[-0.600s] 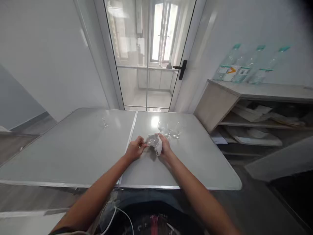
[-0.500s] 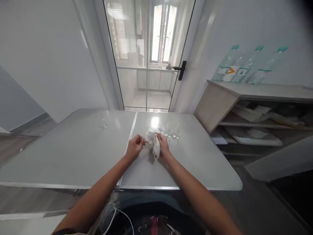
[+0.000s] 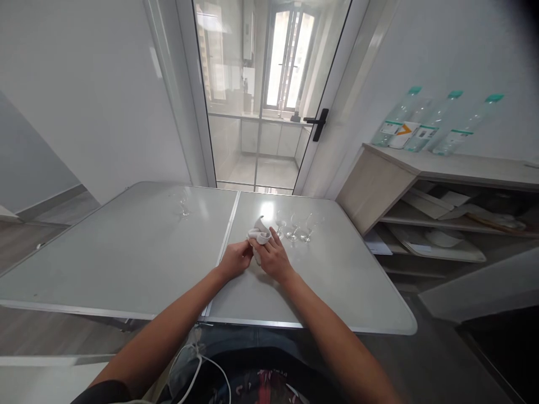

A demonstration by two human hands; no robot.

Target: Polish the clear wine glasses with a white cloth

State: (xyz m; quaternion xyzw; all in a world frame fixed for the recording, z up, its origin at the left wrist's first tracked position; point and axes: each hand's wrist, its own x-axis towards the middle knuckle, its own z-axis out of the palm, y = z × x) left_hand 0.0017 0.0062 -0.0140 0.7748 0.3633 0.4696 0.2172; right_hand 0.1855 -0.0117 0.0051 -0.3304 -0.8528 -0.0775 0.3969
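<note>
Clearly, the right grip [image 3: 274, 260] was closed on a white cloth [image 3: 260, 235], which was bunched over the surface [image 3: 147, 258], just to the right of its seam [image 3: 229, 221]. The left grip [image 3: 236, 260] had its fingers curled at the lower side of the cloth; whether they held something, I could not tell. The cloth looked light and soft, so it would probably bend anywhere and was best taken by its thicker folds. Beyond the right grip stood three clear glasses [image 3: 292, 231], and another glass [image 3: 184, 210] was well apart on the left. These seemed thin, slippery and fragile, safer to hold by the stem.
</note>
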